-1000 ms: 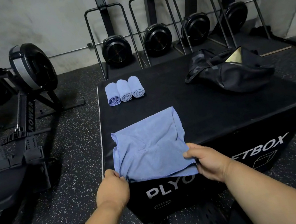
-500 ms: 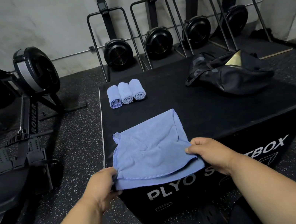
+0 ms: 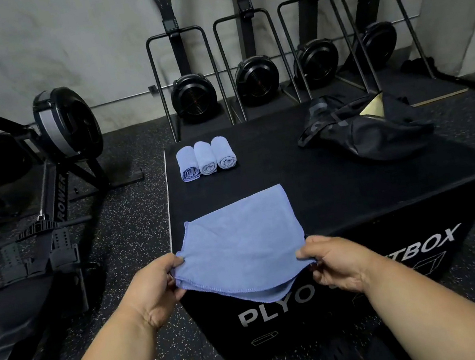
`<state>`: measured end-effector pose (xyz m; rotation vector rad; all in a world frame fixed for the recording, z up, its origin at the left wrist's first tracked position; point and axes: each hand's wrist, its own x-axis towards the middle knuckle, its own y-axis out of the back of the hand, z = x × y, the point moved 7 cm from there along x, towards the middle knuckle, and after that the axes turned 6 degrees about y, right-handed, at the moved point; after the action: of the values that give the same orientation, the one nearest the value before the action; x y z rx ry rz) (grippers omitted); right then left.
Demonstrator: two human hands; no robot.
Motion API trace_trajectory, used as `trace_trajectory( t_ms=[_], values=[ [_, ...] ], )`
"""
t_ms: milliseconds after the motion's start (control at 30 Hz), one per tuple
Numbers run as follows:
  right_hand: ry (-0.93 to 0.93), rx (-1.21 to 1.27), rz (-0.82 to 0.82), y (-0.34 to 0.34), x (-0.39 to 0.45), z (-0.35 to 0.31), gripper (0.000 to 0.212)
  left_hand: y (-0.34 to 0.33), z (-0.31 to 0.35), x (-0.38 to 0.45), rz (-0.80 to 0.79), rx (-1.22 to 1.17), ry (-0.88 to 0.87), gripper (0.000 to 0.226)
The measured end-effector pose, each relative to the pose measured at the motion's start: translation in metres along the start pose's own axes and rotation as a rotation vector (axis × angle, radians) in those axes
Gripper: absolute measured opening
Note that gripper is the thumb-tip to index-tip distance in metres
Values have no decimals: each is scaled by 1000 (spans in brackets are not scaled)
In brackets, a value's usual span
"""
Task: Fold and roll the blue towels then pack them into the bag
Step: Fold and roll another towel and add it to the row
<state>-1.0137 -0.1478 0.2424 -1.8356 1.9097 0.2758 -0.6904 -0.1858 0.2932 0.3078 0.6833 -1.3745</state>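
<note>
Blue microfibre towel (image 3: 239, 241), folded, at the near edge of the black box (image 3: 355, 186) lettered "PLYO"; our left hand (image 3: 154, 289) and right hand (image 3: 333, 264) pinch its near corners.

The room is dim, with soft, even light from above brightening the grey wall (image 3: 53, 47) across the top of the frame. Shadows are faint and diffuse. Focus is fairly sharp at centre; wide-angle distortion bends the edges, and the lower corners look soft.
</note>
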Motion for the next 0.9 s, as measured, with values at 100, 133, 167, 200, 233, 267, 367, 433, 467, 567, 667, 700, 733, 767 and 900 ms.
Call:
trace_trajectory(
  t_ms=[100, 133, 167, 200, 233, 267, 367, 433, 467, 567, 667, 700, 733, 767, 900],
  values=[
    [-63, -71, 44, 0, 5, 35, 34, 7, -10, 3, 20, -15, 29, 17],
    [-74, -98, 57, 0, 7, 45, 33, 9, -13, 4, 15, -34, 38, 17],
    [-81, -127, 67, 0, 8, 53, 32, 11, -15, 5, 14, -51, 43, 18],
    [-81, -160, 70, -1, 8, 59, 31, 13, -16, 6, 18, -62, 44, 18],
    [-76, -187, 74, -2, 7, 62, 30, 15, -16, 6, 24, -70, 44, 19],
    [-54, -203, 80, -3, 7, 63, 31, 17, -17, 6, 31, -80, 45, 20],
    [66, -262, 143, -1, 8, 54, 37, 19, -19, 6, 28, -102, 44, 23],
    [113, -291, 195, 2, 11, 50, 33, 18, -19, 4, 8, -90, 42, 28],
    [125, -295, 213, 3, 12, 50, 29, 17, -19, 4, -6, -80, 37, 30],
    [147, -275, 242, 4, 16, 52, 17, 13, -17, 1, -42, -44, 18, 33],
    [138, -238, 249, 3, 20, 56, 14, 12, -17, -2, -36, -27, -15, 28],
    [131, -227, 250, 3, 22, 57, 15, 13, -18, -2, -17, -22, -25, 24],
    [127, -219, 257, 3, 25, 58, 17, 14, -19, -3, 2, -18, -37, 21],
    [124, -211, 269, 4, 28, 59, 20, 15, -20, -3, 20, -19, -46, 20],
    [141, -181, 300, 6, 37, 62, 24, 19, -20, 0, 52, -17, -80, 17]
  ],
)
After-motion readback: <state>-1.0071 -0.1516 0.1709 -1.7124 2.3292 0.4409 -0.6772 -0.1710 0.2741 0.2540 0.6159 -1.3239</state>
